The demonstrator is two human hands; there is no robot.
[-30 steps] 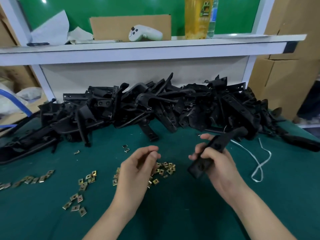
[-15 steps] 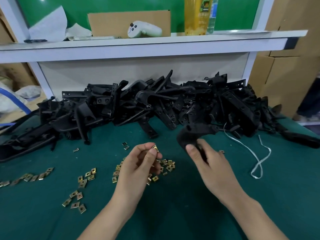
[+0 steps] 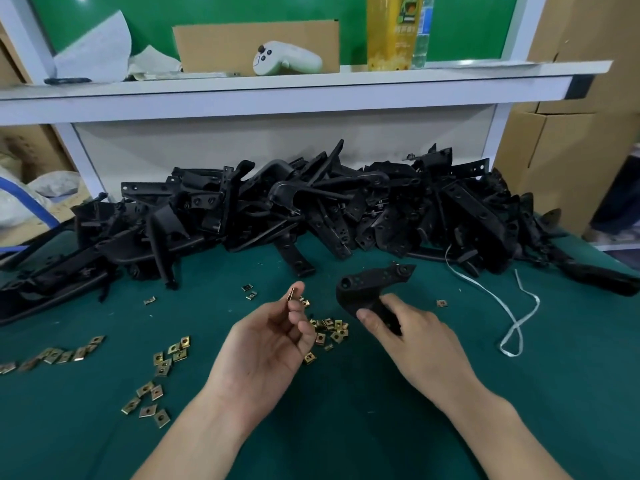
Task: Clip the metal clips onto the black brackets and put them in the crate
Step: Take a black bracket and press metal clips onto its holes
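Left hand [image 3: 266, 344] pinches one metal clip [image 3: 292, 294] upright between thumb and fingertips. Right hand [image 3: 412, 334] grips a black bracket [image 3: 370, 287], raised above the green table [image 3: 381, 427], just right of the clip, not touching. Loose clips [image 3: 329, 329] lie beneath; bracket pile [image 3: 311, 209] behind.

table cloth [image 3: 519, 410]: dark green, plain | bracket heap [image 3: 311, 209]: black, matt | single bracket [image 3: 367, 289]: black too | loose clips [image 3: 162, 363]: brass-yellow, each with dark hole | raised clip [image 3: 292, 294]: brass-yellow | strap [image 3: 516, 323]: white | shelf [image 3: 277, 95]: white, black end cap | back board [image 3: 242, 8]: bright green | controller [image 3: 291, 58]: white, black buttons | bottle [image 3: 391, 32]: yellow label | cartons [image 3: 571, 150]: brown | hose [image 3: 31, 202]: blue
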